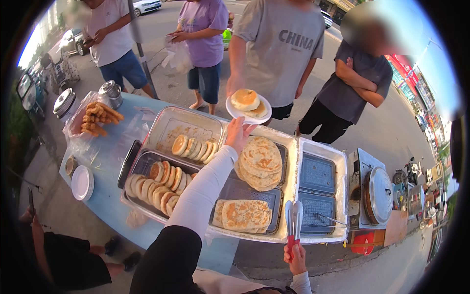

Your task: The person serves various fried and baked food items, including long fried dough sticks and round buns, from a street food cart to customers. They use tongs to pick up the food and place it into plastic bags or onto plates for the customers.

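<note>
My left hand [238,134] reaches across the food and grips the near rim of a white plate [232,110]. Two round browned flatbreads [245,99] lie on that plate, one partly over the other. Beyond it, the blurred hand of a person in a grey shirt [235,83] is close to the plate's far left rim; I cannot tell whether it touches. My right hand [296,259] holds metal tongs [293,220] by their red handles, jaws pointing away from me. Below my left hand are stacked round pancakes [260,161]; folded flatbreads [246,215] lie nearer me.
Small round breads [158,187] fill trays left of my arm. Fried dough sticks [97,117] and stacked white plates [82,182] stand farther left. A foam box [342,176] and a lidded pan [382,194] are at right. Several people stand across the blue table [110,165].
</note>
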`<control>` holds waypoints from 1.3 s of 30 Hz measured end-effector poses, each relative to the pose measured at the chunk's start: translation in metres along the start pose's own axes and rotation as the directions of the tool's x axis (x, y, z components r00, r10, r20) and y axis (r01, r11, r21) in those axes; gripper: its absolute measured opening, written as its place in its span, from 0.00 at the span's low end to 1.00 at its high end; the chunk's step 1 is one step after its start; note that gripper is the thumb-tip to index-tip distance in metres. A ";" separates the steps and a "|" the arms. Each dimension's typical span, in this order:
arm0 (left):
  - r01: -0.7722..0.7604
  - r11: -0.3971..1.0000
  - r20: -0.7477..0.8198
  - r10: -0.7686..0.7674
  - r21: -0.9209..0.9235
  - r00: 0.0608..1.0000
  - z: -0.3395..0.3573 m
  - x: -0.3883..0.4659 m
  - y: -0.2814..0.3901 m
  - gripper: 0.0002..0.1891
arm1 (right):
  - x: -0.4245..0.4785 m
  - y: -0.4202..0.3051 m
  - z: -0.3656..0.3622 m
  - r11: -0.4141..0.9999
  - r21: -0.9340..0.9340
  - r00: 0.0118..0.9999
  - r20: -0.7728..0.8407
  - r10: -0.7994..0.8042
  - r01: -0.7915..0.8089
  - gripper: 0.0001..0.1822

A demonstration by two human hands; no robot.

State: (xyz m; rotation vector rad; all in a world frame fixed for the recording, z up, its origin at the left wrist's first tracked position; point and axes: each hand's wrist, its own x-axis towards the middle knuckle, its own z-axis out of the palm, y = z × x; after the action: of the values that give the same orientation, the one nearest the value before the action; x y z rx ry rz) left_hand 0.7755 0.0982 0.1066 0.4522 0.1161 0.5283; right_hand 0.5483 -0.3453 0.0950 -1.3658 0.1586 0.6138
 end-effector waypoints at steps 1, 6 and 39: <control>-0.025 1.000 -0.019 0.025 0.003 0.999 -0.001 0.003 0.006 0.12 | 0.006 0.005 0.006 0.993 -0.117 0.998 0.070 -0.002 0.010 0.19; -0.208 0.939 -0.073 0.236 0.275 0.969 0.039 -0.085 0.061 0.21 | 0.048 0.032 0.069 0.658 -0.663 0.931 0.315 -0.187 0.356 0.23; 0.135 0.597 -0.405 0.345 0.791 0.847 -0.187 -0.534 0.232 0.13 | 0.026 0.089 0.304 0.591 -0.504 0.736 0.631 -0.247 0.630 0.28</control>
State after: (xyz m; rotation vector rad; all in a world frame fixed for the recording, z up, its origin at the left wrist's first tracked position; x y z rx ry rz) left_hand 0.1681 0.0759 0.0381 1.2164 0.9090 0.7047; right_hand 0.4527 -0.0429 0.0732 -1.8234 -0.9490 0.5772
